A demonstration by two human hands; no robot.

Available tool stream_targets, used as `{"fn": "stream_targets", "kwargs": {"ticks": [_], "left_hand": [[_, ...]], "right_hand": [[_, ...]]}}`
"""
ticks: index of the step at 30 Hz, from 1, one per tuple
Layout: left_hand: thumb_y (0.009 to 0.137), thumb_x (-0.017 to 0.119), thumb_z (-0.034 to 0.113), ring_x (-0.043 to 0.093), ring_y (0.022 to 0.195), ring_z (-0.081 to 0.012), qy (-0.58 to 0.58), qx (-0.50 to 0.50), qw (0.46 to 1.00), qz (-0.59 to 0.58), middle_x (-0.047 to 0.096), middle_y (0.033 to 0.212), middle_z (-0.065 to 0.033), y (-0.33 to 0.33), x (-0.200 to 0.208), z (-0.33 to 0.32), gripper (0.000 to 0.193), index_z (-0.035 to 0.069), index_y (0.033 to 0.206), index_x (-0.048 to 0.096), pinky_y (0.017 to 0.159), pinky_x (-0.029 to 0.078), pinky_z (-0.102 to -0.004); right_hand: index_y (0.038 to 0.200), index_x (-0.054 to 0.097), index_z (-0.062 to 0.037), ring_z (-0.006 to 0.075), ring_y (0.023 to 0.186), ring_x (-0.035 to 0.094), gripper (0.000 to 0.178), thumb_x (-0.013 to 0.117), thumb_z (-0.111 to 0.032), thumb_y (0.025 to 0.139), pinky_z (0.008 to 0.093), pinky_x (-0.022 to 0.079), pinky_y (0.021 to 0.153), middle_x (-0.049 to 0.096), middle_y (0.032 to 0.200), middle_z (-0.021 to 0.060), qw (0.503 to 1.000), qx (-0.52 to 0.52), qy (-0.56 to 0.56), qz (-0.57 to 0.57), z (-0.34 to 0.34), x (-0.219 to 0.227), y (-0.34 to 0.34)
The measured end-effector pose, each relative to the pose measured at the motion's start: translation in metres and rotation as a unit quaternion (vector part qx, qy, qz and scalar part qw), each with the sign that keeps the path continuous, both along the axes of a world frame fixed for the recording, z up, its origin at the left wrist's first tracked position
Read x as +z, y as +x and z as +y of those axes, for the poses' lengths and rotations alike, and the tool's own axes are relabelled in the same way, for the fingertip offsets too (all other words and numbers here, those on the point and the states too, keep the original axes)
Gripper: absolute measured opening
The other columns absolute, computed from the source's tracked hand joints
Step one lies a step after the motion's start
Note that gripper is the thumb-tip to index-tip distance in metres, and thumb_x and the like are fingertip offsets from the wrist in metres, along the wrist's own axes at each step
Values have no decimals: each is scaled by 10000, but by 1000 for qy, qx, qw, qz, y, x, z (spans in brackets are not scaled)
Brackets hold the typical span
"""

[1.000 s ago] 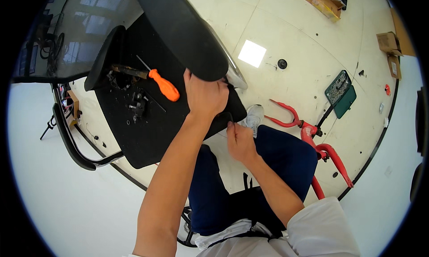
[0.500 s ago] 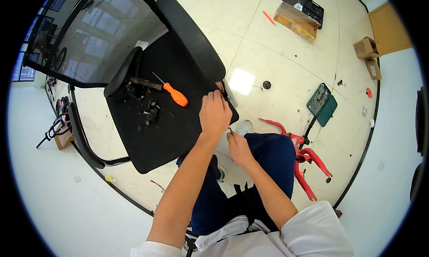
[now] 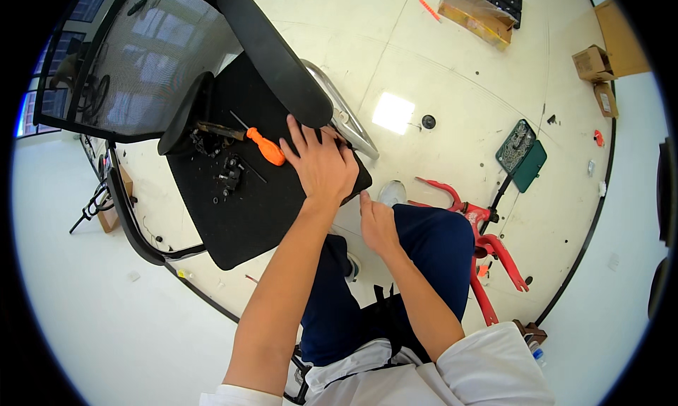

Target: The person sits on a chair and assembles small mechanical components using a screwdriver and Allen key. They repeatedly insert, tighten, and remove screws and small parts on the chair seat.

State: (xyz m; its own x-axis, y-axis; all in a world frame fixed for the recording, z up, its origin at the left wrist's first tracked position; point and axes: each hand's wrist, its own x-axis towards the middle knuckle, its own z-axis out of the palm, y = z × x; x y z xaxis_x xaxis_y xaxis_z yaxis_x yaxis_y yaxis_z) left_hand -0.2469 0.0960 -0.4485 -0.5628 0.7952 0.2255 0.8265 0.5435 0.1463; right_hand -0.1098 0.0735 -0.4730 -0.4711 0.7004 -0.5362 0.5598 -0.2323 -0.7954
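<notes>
My left hand [image 3: 323, 167] is open, its fingers spread at the right edge of the black chair seat [image 3: 201, 229], just below the padded armrest [image 3: 272, 60]. Low and to the right of it, my right hand [image 3: 378, 228] is closed near the seat's front corner. What it grips is hidden. On the seat, an orange-handled screwdriver [image 3: 267, 149] lies left of my left hand. Beside it are a brownish bar-like piece [image 3: 219, 130], a cluster of small black metal parts [image 3: 229, 174], a thin dark rod [image 3: 253, 170] and a bicycle saddle [image 3: 189, 120].
A red bicycle frame part [image 3: 480, 226] rests on the floor right of my knee. Beyond it lies an open green case of small hardware [image 3: 519, 151]. Farther off stand an open carton [image 3: 474, 17] and brown boxes [image 3: 593, 65]. The mesh chair back [image 3: 155, 60] rises at left.
My left hand has opened, its fingers spreading leftward over the seat edge. The right hand stays closed; the small metallic piece at its fingertips no longer shows. The view has shifted slightly.
</notes>
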Motion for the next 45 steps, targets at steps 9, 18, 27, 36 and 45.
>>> {"fn": "stream_targets", "kwargs": {"ticks": [9, 18, 27, 36, 45], "left_hand": [[850, 495, 151, 313, 1381, -443, -41, -87, 992, -85, 299, 1519, -266, -19, -21, -5, 488, 58, 1325, 559, 1104, 178, -627], [848, 485, 136, 357, 1348, -454, -32, -75, 992, -97, 383, 1460, -294, -20, -25, -4, 388, 33, 1179, 659, 1111, 196, -578], [782, 533, 130, 494, 1175, -429, 31, -84, 993, -82, 446, 1415, -287, -19, -24, 2, 307, 19, 1021, 691, 1019, 296, -509], [765, 577, 148, 410, 1273, -401, 34, -73, 988, -133, 549, 1166, -189, -28, -22, 1, 232, 60, 966, 652, 1066, 206, -680], [686, 630, 268, 156, 1437, -454, -40, -81, 975, -204, 330, 1465, -255, -33, -12, 7, 634, 34, 1272, 570, 1113, 68, -689]], "right_hand": [[676, 564, 114, 519, 639, 549, 593, 359, -318, 1027, 562, 389, 611, 538, 647, 336, 999, -16, 41, 1, -3, -21, -9], [584, 467, 71, 433, 490, 464, 591, 350, -285, 1042, 481, 327, 498, 451, 521, 251, 993, -26, 92, 61, -9, -42, -9], [557, 420, 15, 163, 421, 328, 626, 394, -380, 1042, 371, 271, 435, 355, 460, 75, 995, -18, 50, 81, -5, -48, -4], [590, 439, 48, 218, 494, 430, 358, 615, -203, 775, 374, 361, 511, 414, 513, 141, 993, -35, -108, -34, 0, -39, -12], [790, 556, 39, 357, 541, 590, 166, 614, -115, 810, 404, 443, 528, 535, 576, 198, 998, -23, 33, -46, 3, -24, -29]]}}
